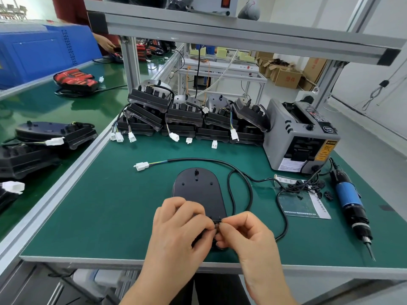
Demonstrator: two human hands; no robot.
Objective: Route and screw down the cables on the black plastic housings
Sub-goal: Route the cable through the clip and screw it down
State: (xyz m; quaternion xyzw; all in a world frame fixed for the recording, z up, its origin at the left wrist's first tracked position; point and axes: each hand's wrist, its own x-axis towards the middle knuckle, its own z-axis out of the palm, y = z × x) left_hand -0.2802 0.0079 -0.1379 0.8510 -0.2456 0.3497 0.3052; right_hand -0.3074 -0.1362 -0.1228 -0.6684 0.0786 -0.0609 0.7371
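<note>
Head cam: black housing (198, 190) lies lower centre on the green worktop (99, 216); left hand (178, 223) and right hand (244, 232) meet at its near end, both pinching a small black piece (217, 223); its cable (193, 159) loops right; screwdriver (350, 201) far right.

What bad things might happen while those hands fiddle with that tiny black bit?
The small black part is only pinched between the left hand and right hand, close to the near edge of the table, so it might slip and drop off. The loose black cable loops beside the housing; a wrist could snag it. The electric screwdriver lies by the right arm, tip toward the edge, and may get knocked.
</note>
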